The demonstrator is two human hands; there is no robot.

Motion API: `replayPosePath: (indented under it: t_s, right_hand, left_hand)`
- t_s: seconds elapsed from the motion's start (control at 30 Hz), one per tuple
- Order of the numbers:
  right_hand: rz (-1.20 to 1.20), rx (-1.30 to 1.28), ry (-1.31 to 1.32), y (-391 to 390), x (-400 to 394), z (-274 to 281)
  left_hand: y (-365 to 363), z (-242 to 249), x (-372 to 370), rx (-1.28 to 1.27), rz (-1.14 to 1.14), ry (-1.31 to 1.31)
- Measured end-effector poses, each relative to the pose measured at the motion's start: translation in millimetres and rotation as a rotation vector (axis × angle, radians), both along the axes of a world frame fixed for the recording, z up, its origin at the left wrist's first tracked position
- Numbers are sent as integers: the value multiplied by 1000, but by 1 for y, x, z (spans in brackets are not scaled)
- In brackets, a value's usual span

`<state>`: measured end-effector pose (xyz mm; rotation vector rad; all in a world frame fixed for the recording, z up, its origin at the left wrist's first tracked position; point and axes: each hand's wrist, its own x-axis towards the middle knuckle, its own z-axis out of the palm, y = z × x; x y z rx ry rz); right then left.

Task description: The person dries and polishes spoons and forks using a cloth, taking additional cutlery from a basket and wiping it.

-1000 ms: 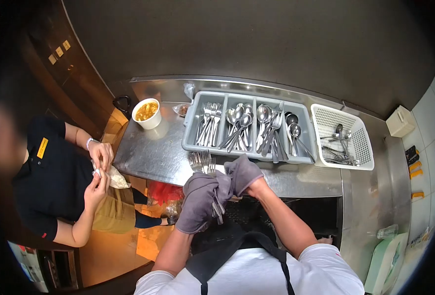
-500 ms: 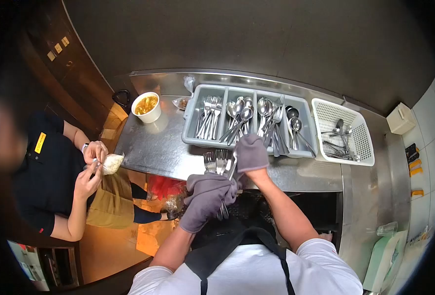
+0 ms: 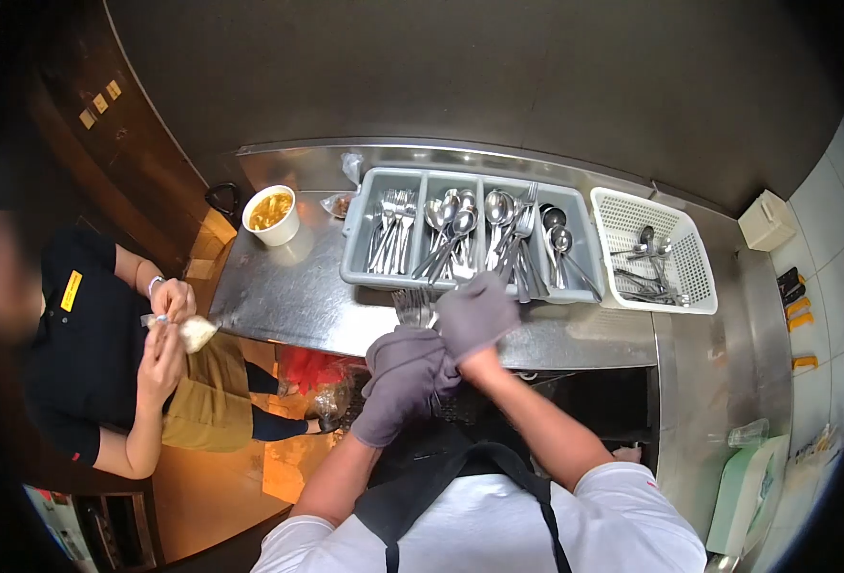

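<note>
A grey cloth covering hides most of my left hand (image 3: 406, 368), which is closed around a bunch of forks (image 3: 411, 304). Their tined heads stick out above the cloth towards the counter. My right hand (image 3: 479, 310), under similar grey cloth, is beside the forks and slightly blurred; its fingers are hidden. Just beyond my hands sits a grey cutlery tray (image 3: 350, 253) with compartments. Forks (image 3: 393, 229) lie in its left compartment, spoons (image 3: 455, 222) in the one beside it, and mixed cutlery further right.
A white perforated basket (image 3: 704, 277) with loose cutlery stands right of the tray. A white bowl of soup (image 3: 271, 215) and a small plastic bag (image 3: 338, 204) are at the left. Beside the counter (image 3: 288, 310), a co-worker (image 3: 107, 353) holds a small bag (image 3: 196, 332).
My right hand has moved down and left, closer to the forks and my left hand, covering more of the fork heads. The view has shifted slightly.
</note>
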<state>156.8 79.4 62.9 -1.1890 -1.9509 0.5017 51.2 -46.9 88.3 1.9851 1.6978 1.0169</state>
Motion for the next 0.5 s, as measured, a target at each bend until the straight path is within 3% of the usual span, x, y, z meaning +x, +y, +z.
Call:
replayPosePath:
  t_s: [0.03, 0.07, 0.17, 0.27, 0.3, 0.4, 0.43, 0.47, 0.5]
  right_hand:
    - [-11, 106, -57, -7, -1, 2]
    - [293, 292, -93, -5, 11, -21]
    - [253, -192, -268, 2, 26, -2]
    - [264, -521, 287, -5, 39, 0]
    - [204, -331, -403, 13, 44, -7]
    - [195, -412, -288, 40, 45, 12]
    - [160, -742, 452, 52, 40, -5]
    - [217, -1112, 865, 69, 46, -17]
    - [218, -1145, 885, 66, 49, -1]
  left_hand:
    - [3, 3, 3, 9, -6, -4]
    - [7, 5, 5, 12, -15, -12]
    - [23, -13, 6, 119, -68, -4]
    - [37, -22, 14, 180, -60, -99]
    - [40, -20, 19, 216, -50, -87]
    - [53, 1, 27, 372, -36, 90]
    - [53, 12, 30, 398, -26, 103]
    - [51, 24, 32, 419, -15, 114]
    - [49, 30, 32, 441, 0, 129]
